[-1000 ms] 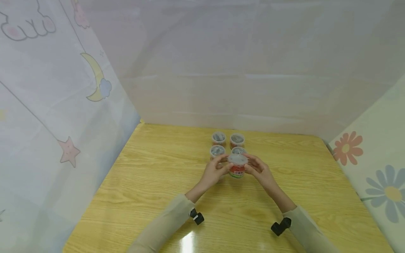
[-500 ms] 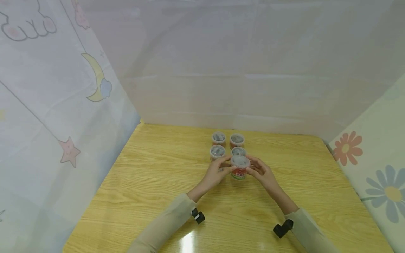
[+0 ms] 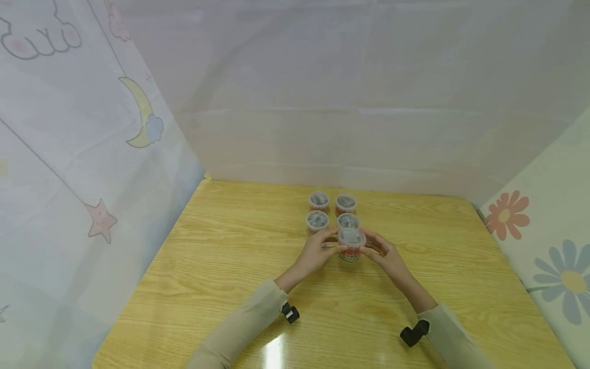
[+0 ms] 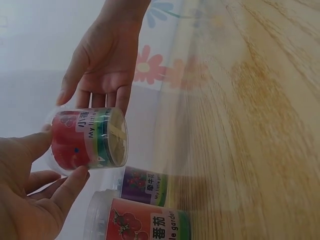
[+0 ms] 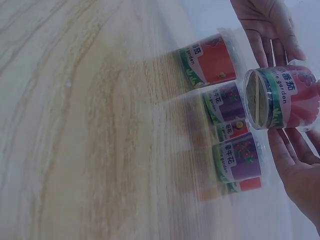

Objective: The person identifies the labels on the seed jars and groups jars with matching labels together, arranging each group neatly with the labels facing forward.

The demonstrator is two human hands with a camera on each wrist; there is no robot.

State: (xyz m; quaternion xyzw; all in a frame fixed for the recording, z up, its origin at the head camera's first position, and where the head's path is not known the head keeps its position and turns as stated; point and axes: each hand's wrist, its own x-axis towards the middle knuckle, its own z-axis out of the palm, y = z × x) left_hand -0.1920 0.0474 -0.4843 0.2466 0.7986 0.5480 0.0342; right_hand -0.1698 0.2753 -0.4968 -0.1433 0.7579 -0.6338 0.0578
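Both hands hold a clear plastic jar (image 3: 350,252) with a red tomato label and a translucent lid, close above the table. My left hand (image 3: 318,252) grips its left side with thumb and fingers; my right hand (image 3: 386,259) grips the opposite side. In the left wrist view, the jar (image 4: 75,140) lies between both hands, its base clear of the wood. Behind it, a similar lidded jar (image 3: 348,221) partly hides. A red-labelled jar (image 5: 212,61) stands near the left hand in the right wrist view, mostly covered by that hand in the head view.
More jars stand in two columns on the wooden table (image 3: 221,246): one at back left (image 3: 319,201), another at back right (image 3: 345,203), and a third (image 3: 317,222) in front of the left one. Printed cloth walls (image 3: 295,128) enclose the table's back and sides.
Both hands have carried the jar slightly to the right and nearer the person. The jars standing on the table have not moved.
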